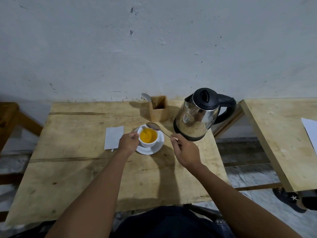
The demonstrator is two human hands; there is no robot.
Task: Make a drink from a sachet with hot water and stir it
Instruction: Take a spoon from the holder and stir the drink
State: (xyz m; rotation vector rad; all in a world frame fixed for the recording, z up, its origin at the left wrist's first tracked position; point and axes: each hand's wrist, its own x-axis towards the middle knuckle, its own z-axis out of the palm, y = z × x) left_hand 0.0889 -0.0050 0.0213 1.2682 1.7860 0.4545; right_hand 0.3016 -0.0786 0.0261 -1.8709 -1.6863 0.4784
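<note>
A white cup holding an orange drink stands on a white saucer in the middle of the wooden table. My left hand grips the cup's left side. My right hand pinches the handle of a metal spoon, whose bowl hovers just above the cup's far rim. A flat white sachet lies left of the cup. A steel kettle with a black lid and handle stands to the right of the cup.
A small wooden holder with another spoon in it stands behind the cup near the wall. A second wooden table with a white sheet stands at right. A sandalled foot is on the floor below it.
</note>
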